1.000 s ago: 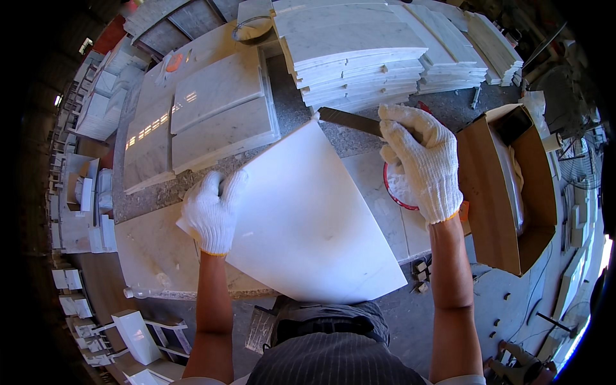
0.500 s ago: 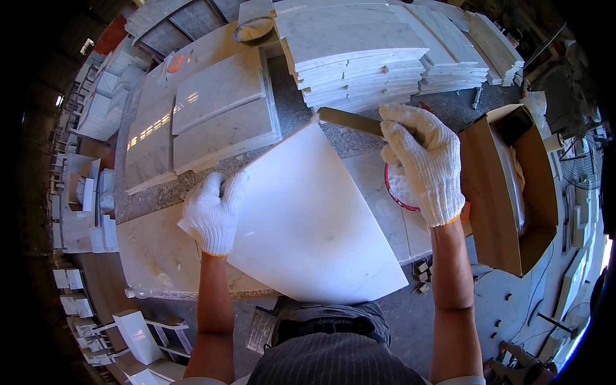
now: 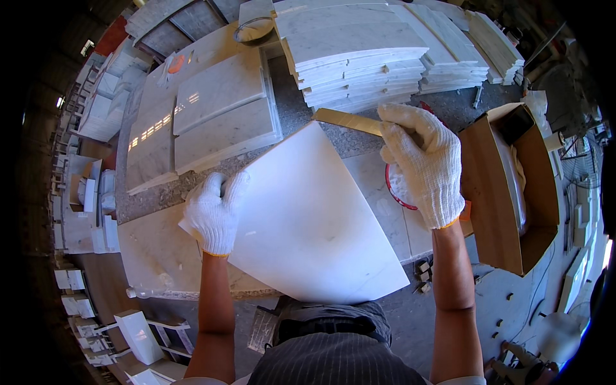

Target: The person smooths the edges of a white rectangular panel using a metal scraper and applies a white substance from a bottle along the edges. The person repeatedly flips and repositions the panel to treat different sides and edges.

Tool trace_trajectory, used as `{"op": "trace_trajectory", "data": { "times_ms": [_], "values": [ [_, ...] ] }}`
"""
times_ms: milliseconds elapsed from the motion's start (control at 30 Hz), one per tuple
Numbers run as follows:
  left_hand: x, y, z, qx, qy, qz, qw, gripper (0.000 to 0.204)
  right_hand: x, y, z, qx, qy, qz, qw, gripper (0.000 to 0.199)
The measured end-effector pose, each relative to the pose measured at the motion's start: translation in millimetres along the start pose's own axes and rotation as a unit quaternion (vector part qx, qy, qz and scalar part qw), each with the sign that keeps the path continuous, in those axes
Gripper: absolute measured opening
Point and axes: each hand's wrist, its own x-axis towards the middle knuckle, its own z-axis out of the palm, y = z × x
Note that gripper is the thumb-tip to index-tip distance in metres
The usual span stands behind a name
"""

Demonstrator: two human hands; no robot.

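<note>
A white marble tile (image 3: 314, 212) is tilted up against my lap, one corner pointing away from me. My left hand (image 3: 215, 208), in a white knit glove, is closed on its left edge. In the gloved right hand (image 3: 423, 154) is a flat gold-brown bar (image 3: 350, 120), pinched between thumb and fingers. The bar's free end meets the tile's far corner; its exact contact there is too small to make out. Partly hidden behind my right hand is a red-rimmed bowl (image 3: 399, 186) with white stuff in it.
Flat marble tiles (image 3: 221, 96) lie at the far left of the worktable. Tall stacks of marble slabs (image 3: 356, 58) stand behind. An open cardboard box (image 3: 513, 192) is on the right. Small blocks (image 3: 423, 276) lie on the floor near my right forearm.
The bar has shifted slightly left at its tip, and its face has turned to catch more light. My left hand and the tile have barely moved.
</note>
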Motion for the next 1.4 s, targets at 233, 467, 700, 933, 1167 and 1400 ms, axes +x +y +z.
{"op": "trace_trajectory", "data": {
  "times_ms": [233, 467, 700, 933, 1167, 1400],
  "values": [
    [-0.3, -4.3, 0.8, 0.022, 0.006, 0.016, 1.000, 0.039, -8.7, 6.3, -12.1, 0.006, 0.066, 0.052, 0.996, 0.022],
    [0.2, 4.9, 2.9, 0.019, -0.005, -0.013, 1.000, 0.041, -43.3, 98.1, -57.4, -0.210, 0.123, 0.060, 0.968, 0.019],
    [2.4, -0.2, 8.8, 0.028, -0.017, -0.030, 0.999, 0.045, -86.1, 169.9, -53.2, -0.307, 0.178, 0.084, 0.931, 0.017],
    [3.8, -10.5, 20.4, 0.052, -0.006, -0.011, 0.999, 0.045, -94.8, 186.3, -50.3, -0.276, 0.170, 0.121, 0.938, 0.019],
    [3.7, -7.9, 19.6, 0.041, -0.014, -0.030, 0.999, 0.048, -96.0, 195.5, -51.8, -0.254, 0.165, 0.159, 0.940, 0.024],
    [1.6, -5.0, 21.3, 0.018, 0.002, -0.041, 0.999, 0.049, -100.4, 188.5, -52.6, -0.231, 0.203, 0.134, 0.942, 0.021]
  ]
}}
